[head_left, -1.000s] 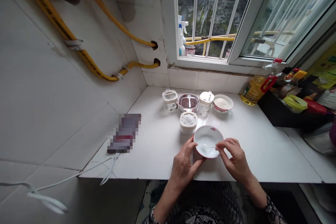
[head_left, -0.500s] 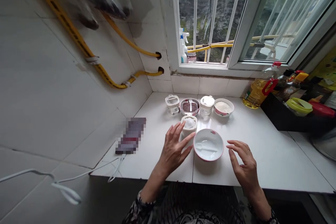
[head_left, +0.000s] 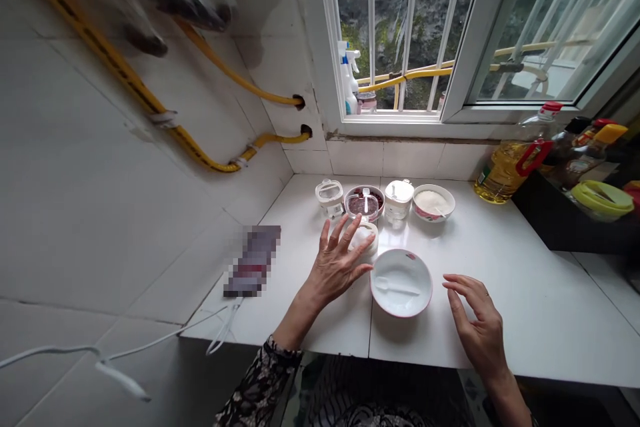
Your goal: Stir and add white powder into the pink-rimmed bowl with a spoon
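On the white tabletop, a white bowl holds a spoon. The left hand, open and empty, spreads its fingers over a jar just beside the bowl. The right hand, also open and empty, is near the bowl's other side.

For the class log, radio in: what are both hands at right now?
Left hand over white canister, fingers spread. Right hand open, holding nothing, beside white bowl. White spoon lies in bowl.
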{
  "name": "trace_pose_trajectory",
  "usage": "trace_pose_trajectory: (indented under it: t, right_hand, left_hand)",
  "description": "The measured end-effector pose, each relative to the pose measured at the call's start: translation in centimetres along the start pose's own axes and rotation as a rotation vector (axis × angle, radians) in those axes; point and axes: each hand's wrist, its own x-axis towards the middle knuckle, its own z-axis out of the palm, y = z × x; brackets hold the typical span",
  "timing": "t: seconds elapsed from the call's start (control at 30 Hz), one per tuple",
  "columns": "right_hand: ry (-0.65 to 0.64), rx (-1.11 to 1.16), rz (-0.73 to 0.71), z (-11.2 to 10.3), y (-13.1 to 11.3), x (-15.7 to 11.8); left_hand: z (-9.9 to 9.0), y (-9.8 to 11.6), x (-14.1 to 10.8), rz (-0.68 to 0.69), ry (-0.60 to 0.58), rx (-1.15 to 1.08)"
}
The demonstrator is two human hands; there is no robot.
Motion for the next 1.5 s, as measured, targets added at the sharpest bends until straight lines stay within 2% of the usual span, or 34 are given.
trace_pose_trajectory:
  t: [0.1, 0.17, 0.27, 0.37, 0.43, 0.47, 0.57, 0.63, 0.77, 0.87, 0.93, 1.03, 1.3, 1.43, 1.5]
  right_hand:
    - [0.006, 0.012, 0.005, 0.0, 0.1, 0.2]
    - [0.009, 0.02, 0.017, 0.1, 0.2, 0.3]
    - [0.016, 0.037, 0.048, 0.3, 0.5, 0.4]
    - [0.011, 0.057, 0.09, 0.6, 0.7, 0.5]
    - [0.002, 0.061, 0.111, 0.7, 0.8, 0.4]
    - [-0.004, 0.06, 0.116, 0.8, 0.8, 0.3]
    - [-0.027, 0.061, 0.135, 0.8, 1.0, 0.0]
    - [-0.039, 0.063, 0.157, 0.7, 1.0, -0.1]
    - [-0.042, 0.053, 0.17, 0.6, 1.0, -0.2]
    - [-0.052, 0.048, 0.163, 0.7, 1.0, -0.1]
    - [-0.061, 0.047, 0.156, 0.7, 1.0, -0.1]
    - [-0.071, 0.038, 0.147, 0.7, 1.1, -0.3]
    - [-0.064, 0.013, 0.109, 0.7, 2.1, -0.9]
    - [-0.063, 0.037, 0.111, 1.1, 2.2, -0.7]
    - [-0.084, 0.076, 0.159, 1.1, 1.8, -0.8]
  left_hand:
    - [-0.4, -0.5, 0.5, -0.016, 0.077, -0.017]
    - [-0.9, -0.8, 1.2, -0.051, 0.184, -0.06]
    - [-1.4, -1.5, 2.7, -0.133, 0.349, -0.146]
    - [-1.5, -2.5, 4.8, -0.279, 0.438, -0.226]
    - [-1.5, -3.2, 6.2, -0.32, 0.388, -0.281]
    - [-1.5, -3.5, 6.7, -0.299, 0.324, -0.321]
    - [-1.9, -3.7, 7.5, -0.242, 0.039, -0.372]
    - [-2.3, -3.2, 6.8, -0.179, -0.079, -0.389]
    - [-3.0, -1.4, 3.6, -0.155, -0.106, -0.392]
    - [-2.8, -0.5, 1.4, -0.102, -0.116, -0.361]
    - [-2.4, -0.4, 0.9, -0.141, -0.1, -0.341]
    - [-1.6, -0.4, 1.2, -0.169, -0.121, -0.28]
    - [0.1, -0.2, 2.5, -0.076, -0.307, -0.054]
    - [0.2, -0.2, 2.3, -0.073, -0.309, -0.033]
    - [0.3, -0.4, 2.1, -0.062, -0.296, -0.022]
